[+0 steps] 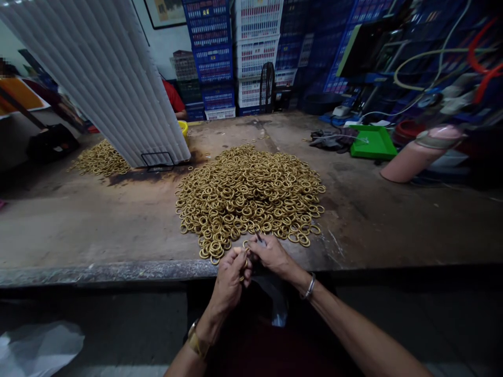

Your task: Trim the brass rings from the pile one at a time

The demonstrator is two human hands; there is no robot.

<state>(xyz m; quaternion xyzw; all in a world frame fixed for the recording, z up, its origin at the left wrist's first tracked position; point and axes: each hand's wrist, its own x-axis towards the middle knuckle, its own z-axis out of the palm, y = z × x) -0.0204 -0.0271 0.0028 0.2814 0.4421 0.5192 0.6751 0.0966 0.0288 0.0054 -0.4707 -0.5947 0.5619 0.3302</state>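
Note:
A large heap of brass-coloured rings (251,188) lies on the wooden table just beyond my hands. At the near table edge my left hand (230,277) is closed around a few of these rings, its thumb and forefinger pinched. My right hand (275,256) meets it, fingers bent and closed on a thin dark tool (259,237) whose short end shows above the fingers; its exact kind is too small to tell. One ring (245,244) shows between the fingertips of the two hands. What lies inside the palms is hidden.
A white corrugated panel (106,78) stands at left, a second ring pile (100,159) behind it. To the right are a green tray (373,142), a grey glove (334,140) and a pink bottle (420,156). Stacked crates (214,63) and a person's red sleeve (173,97) are beyond.

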